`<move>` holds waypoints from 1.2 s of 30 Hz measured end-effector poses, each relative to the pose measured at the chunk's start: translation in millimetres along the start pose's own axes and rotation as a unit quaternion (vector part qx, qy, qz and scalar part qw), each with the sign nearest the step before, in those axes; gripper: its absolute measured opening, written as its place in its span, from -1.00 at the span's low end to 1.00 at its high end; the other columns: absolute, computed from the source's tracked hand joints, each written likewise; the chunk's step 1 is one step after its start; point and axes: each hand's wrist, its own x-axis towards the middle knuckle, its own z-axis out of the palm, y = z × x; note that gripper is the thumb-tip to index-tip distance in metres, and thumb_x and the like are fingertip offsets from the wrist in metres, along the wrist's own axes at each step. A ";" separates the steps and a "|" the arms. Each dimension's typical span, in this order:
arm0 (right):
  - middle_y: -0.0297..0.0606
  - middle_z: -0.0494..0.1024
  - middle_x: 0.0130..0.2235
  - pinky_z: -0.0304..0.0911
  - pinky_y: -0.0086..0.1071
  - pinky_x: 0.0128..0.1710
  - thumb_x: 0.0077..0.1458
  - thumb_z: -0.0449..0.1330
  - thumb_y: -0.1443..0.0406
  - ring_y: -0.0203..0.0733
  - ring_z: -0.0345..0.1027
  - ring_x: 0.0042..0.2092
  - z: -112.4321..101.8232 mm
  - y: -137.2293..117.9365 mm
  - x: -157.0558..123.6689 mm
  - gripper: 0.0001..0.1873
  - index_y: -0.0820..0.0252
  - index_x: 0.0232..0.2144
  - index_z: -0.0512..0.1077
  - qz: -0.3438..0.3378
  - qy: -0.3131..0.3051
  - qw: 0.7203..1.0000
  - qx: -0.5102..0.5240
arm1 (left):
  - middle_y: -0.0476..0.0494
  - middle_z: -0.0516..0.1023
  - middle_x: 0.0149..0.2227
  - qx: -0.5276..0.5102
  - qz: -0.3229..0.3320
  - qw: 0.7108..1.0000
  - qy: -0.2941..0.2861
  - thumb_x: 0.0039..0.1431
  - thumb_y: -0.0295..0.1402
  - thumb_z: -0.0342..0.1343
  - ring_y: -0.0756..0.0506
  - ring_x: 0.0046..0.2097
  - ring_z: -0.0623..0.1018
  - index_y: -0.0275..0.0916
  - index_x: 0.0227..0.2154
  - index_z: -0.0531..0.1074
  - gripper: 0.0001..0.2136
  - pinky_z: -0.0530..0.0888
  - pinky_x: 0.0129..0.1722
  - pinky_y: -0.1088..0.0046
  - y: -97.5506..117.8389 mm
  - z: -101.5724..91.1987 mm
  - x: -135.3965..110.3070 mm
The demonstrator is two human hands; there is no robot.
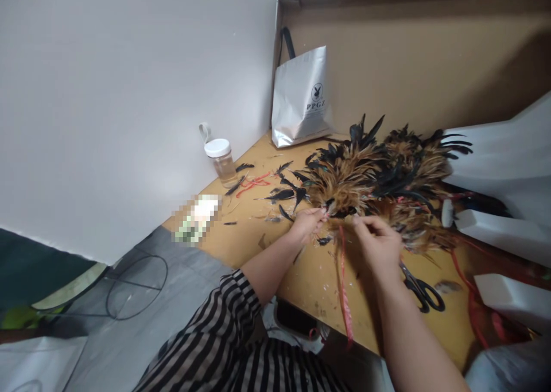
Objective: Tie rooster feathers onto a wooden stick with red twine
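A thick bunch of brown and black feathers (344, 177) lies across the table in front of me. At its near lower edge, my left hand (307, 224) is closed, its fingertips pinching the feather base. My right hand (381, 243) is closed too, thumb and forefinger pressed together beside the same base; what sits between them is too small to make out. Between my hands a pink ribbon (343, 283) hangs down over the table's front edge. Black-handled scissors (422, 291) lie right of my right wrist, their blades partly hidden behind it.
A lidded jar of liquid (224, 165) stands at left, near loose black feathers (282, 195) and red ribbon scraps (253, 184). Behind is a silver bag (299, 102). White foam pieces (510, 234) and red strips flank the right side. A pale panel (142, 82) walls the left.
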 end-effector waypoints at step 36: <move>-0.21 0.53 -0.54 0.26 -0.30 -0.42 -0.18 0.26 0.07 -0.10 0.39 -0.45 13.5 19.0 6.3 -0.70 0.20 -0.61 0.47 0.208 -0.089 0.954 0.194 | 0.00 0.30 -0.57 -0.011 -0.013 0.996 -0.091 -0.11 -0.20 0.21 0.19 -0.67 0.08 -0.36 -0.45 0.40 -0.71 -0.12 -0.72 0.62 -13.0 5.6 -3.7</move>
